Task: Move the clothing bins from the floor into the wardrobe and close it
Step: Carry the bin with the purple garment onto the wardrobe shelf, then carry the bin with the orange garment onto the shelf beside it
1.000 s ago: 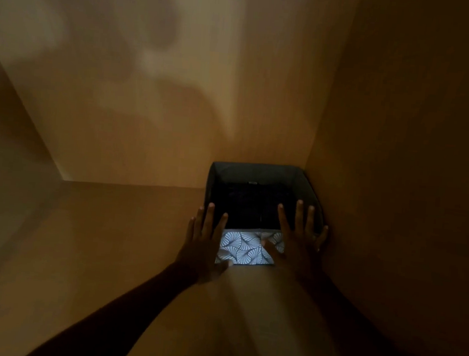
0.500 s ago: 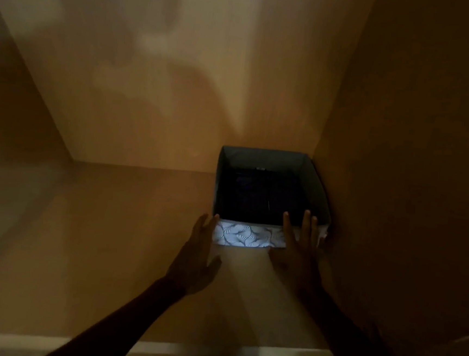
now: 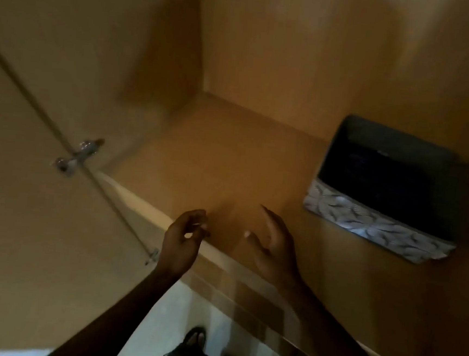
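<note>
With one bin (image 3: 391, 188) seated deep on the wardrobe shelf (image 3: 229, 160), I keep my left hand (image 3: 182, 241) and right hand (image 3: 275, 252) loose and empty, ready to reach down squarely for the next one.

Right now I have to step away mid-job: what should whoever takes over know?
Left hand: empty, fingers loosely curled, over the front edge of the wardrobe shelf.
Right hand: empty, open, just above the shelf.
Bin: one dark bin with a patterned front sits on the shelf at its right side, against the right wall, clear of both hands.
Done: that bin is in.
Left: no other bin shows in this view, so check the floor for more. The wardrobe door stands open at left; close it last.
</note>
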Tool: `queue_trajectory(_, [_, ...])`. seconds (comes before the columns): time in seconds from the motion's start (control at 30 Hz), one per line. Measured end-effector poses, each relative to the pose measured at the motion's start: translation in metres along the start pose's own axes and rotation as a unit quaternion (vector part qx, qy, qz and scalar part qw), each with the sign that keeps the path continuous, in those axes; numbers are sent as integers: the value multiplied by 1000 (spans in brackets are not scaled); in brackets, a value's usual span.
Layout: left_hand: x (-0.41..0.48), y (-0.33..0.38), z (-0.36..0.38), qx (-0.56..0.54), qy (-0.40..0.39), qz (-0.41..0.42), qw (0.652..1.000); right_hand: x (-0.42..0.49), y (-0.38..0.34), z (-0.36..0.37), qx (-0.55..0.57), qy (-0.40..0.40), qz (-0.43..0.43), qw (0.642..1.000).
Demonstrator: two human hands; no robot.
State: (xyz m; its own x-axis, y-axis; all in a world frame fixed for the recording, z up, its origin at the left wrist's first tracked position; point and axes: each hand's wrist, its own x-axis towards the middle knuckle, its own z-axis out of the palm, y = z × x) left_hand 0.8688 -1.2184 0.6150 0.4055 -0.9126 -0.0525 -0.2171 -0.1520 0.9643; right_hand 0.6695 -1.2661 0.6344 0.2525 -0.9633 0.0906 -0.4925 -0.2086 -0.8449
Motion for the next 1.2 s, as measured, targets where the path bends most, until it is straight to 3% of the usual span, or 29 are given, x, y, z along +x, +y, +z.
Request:
queue_trajectory(0.2, [-86,-30,-62,-38,152,-93,983,-24,-25,59,55,-199,-30,978])
queue_trajectory(0.4, [-226,-75,-107,-64,330,-187,923,-91,-47,134,31,-377,-81,922])
queue_trajectory(0.5, [-273,-85,-116,-64,379,-206,900,-120,-58,157,13,-428,-99,898])
queue_trajectory(0.73, [-416,-115,-158,-93,526,-231,813,-228,-109,231,-10,-564,-183,805])
queue_trajectory(0.93, [-544,-137,-200,-83,595,-256,757,-351,-152,292,-12,-626,-234,744])
queue_trajectory(1.03, [-616,-149,-210,-81,636,-272,718,-424,-166,318,-24,-674,-254,694])
queue_trajectory(1.2, [-722,-161,-191,-118,713,-305,620,-544,-179,344,-52,-751,-303,584])
